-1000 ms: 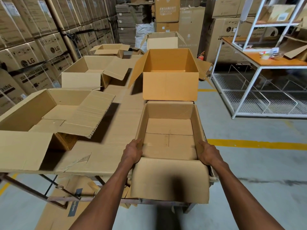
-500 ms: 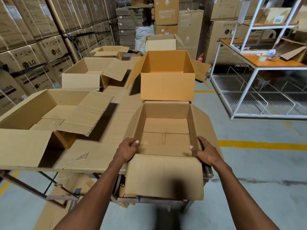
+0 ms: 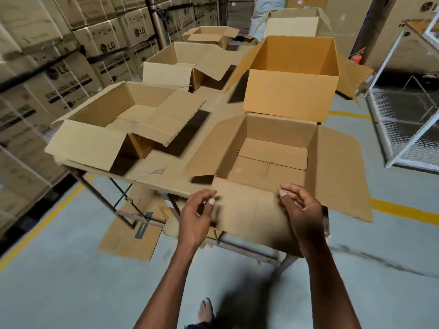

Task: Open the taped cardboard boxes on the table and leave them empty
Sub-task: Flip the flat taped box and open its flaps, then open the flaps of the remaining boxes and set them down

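Observation:
The nearest cardboard box (image 3: 280, 129) stands open at the table's front right corner. Its inside is bare and all its flaps are spread outward, with the front flap (image 3: 249, 210) hanging toward me. My left hand (image 3: 197, 214) hovers at that flap's left edge, fingers loosely curled, holding nothing. Over the flap's right part is my right hand (image 3: 301, 207), also loosely curled; I cannot tell if it touches the flap. Behind stands a taller open orange-brown box (image 3: 289, 96). A wide open box (image 3: 114, 115) sits to the left.
More open boxes (image 3: 180, 60) line the table (image 3: 166, 162) farther back. Flattened cardboard (image 3: 133, 233) lies on the floor under the metal table frame. Stacked LG cartons (image 3: 71, 79) wall off the left. A white wire rack (image 3: 403, 115) stands right, beyond a yellow floor line (image 3: 403, 210).
Both hands have left the near box's side walls and drawn back toward me. Its side flaps now lie spread outward. My view has tilted down and back.

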`<state>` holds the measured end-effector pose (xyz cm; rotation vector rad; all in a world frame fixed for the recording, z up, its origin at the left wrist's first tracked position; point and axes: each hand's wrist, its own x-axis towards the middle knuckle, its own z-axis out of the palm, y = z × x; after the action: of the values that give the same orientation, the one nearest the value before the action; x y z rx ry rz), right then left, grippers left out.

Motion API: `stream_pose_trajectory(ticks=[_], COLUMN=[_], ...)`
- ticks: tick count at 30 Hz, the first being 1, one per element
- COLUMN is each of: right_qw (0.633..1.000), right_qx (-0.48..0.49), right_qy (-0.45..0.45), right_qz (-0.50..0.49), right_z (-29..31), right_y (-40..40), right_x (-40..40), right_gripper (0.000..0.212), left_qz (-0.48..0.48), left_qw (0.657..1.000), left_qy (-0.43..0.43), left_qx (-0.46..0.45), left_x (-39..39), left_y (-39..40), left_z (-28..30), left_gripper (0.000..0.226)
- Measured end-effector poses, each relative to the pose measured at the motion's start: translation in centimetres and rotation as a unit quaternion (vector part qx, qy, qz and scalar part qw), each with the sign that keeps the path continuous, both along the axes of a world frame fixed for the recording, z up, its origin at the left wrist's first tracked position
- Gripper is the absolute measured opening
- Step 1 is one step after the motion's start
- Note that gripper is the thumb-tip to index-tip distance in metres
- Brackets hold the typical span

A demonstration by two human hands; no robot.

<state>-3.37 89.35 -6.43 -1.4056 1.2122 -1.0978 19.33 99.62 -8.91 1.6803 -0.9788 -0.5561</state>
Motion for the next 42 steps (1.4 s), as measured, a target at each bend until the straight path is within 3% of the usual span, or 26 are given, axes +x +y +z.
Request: stream_pose_trajectory(ticks=[9,14,28,37,42], right_qw=[0.99,0.979,0.909,0.909,0.919], right_qx=[-0.009,0.042,0.135,0.165,0.25], right_qy=[0.018,0.038,0.09,0.066,0.025], right_qz=[0.137,0.197,0.385,0.376,0.305], right_z=[-1.6,-2.5,-3.2,-4.3,-6.4], right_y=[6.7,10.5,25.2,27.8,28.2], right_x=[10.0,18.3,47.2,66.6,78.5], right_gripper=[0.02,0.019,0.012,0.015,0.011], left_qz=[0.134,0.176,0.255,0.226,0.248], left_qw=[0.979,0.962,0.938,0.951,0.942], left_qy=[0.151,0.208,0.234,0.209,0.226], left_qx=[0.011,0.005,-0.029,-0.017,-0.017], left_x=[6.0,12.4,36.5,55.3,66.3], left_y=[10.9,17.0,33.2,33.9,35.3], left_z=[-2.0,-2.3,-0.9,-0.2,0.1], left_gripper=[0.023,0.022,0.021,0.02,0.021])
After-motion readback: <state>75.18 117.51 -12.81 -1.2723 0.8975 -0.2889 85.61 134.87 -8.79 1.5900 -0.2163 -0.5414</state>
